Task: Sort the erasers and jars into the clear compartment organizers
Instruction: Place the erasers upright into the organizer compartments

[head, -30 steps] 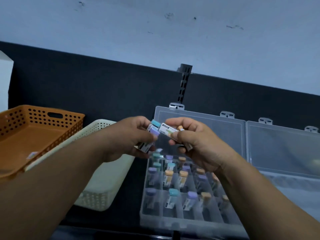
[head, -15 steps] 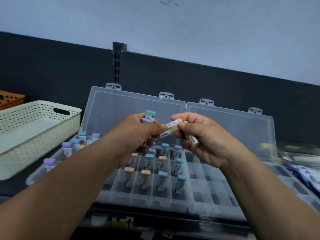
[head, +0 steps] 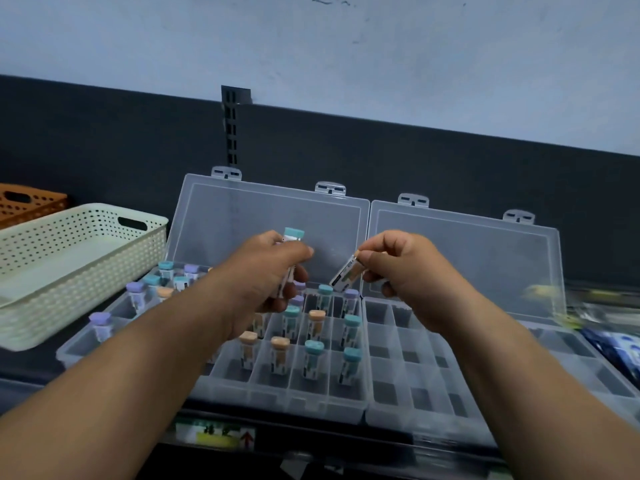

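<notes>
Clear plastic compartment organizers sit side by side low in the frame. The left organizer (head: 277,400) has many sleeved erasers with teal, orange and purple tops (head: 314,358) standing upright in its cells. The cells of the right organizer (head: 426,410) that show are bare.

Both forearms reach up from the bottom corners to the middle of the frame, above the left organizer's far rows. The left hand (head: 266,271) is curled into a fist around a teal-topped eraser in a white sleeve (head: 293,234), whose top sticks up above the knuckles. I cannot tell whether a second eraser lies in the same fist. The right hand (head: 405,271) pinches an orange eraser in a white printed sleeve (head: 346,277) between thumb and forefinger, tilted with its lower end down and to the left. Its other fingers are curled under.

Half a second ago that eraser's tip met the left thumb and the hands were nearly touching. Now they are apart, with an open gap between them, and the teal top rides higher out of the fist.

Behind the hands stand the two open lids, the left lid (head: 270,209) and the right lid (head: 467,254). At mid left is a cream perforated plastic basket (head: 69,271), with an orange perforated basket (head: 27,202) behind it. A black slotted rail (head: 231,126) runs up the dark back panel.
</notes>
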The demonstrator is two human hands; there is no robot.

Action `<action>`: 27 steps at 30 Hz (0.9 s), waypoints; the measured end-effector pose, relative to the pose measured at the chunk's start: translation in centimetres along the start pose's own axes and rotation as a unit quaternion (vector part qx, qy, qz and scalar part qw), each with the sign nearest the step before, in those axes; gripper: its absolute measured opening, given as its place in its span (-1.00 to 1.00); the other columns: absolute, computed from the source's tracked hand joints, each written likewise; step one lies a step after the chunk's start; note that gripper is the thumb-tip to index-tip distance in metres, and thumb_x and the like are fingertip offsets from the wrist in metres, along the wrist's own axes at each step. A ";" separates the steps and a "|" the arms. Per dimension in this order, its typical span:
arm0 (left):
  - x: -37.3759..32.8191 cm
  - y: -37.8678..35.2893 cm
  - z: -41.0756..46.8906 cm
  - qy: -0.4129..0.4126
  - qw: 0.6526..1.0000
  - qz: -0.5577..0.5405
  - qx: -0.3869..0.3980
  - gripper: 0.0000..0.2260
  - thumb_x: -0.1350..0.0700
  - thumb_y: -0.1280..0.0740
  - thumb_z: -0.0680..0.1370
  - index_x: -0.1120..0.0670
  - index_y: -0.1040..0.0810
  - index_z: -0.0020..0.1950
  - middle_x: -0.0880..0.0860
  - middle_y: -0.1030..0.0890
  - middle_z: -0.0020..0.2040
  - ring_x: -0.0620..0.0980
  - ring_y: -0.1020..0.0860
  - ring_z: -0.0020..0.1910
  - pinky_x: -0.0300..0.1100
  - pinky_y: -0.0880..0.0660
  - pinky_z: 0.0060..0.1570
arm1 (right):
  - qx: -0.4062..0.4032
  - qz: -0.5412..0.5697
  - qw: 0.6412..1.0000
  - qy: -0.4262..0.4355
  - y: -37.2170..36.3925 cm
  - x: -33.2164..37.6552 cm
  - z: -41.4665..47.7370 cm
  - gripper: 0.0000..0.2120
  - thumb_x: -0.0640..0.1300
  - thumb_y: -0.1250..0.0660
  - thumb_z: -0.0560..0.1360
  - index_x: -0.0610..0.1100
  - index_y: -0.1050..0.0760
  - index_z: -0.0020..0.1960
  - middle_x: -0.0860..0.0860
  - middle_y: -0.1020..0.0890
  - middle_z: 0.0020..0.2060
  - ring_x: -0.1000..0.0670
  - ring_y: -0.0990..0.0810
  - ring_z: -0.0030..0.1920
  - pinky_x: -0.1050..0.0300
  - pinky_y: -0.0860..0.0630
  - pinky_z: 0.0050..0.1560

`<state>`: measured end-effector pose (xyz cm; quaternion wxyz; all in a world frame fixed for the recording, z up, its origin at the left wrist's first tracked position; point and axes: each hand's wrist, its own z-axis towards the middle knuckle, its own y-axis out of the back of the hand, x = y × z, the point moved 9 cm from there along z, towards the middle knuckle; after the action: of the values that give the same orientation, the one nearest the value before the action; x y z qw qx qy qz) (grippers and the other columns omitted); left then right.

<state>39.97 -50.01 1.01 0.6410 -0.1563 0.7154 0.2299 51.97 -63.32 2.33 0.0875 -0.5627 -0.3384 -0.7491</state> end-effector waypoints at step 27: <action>0.6 2.9 2.9 -0.048 0.990 0.109 0.074 -0.89 0.08 -0.43 0.47 0.07 -0.57 -0.08 0.02 -0.55 -0.34 -0.08 -0.47 -0.39 -0.24 -0.47 -0.40 | 0.107 -0.290 0.948 -0.075 -6.5 -4.2 3.0 -0.95 -0.17 -0.44 0.45 -0.05 -0.67 -0.15 0.03 -0.67 -0.21 0.01 -0.63 -0.14 0.03 -0.62 -0.03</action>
<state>40.86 -45.92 0.61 0.6557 -0.0188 0.7114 0.2522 52.46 -57.68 -3.68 -0.0992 -0.4821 -0.5707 -0.6573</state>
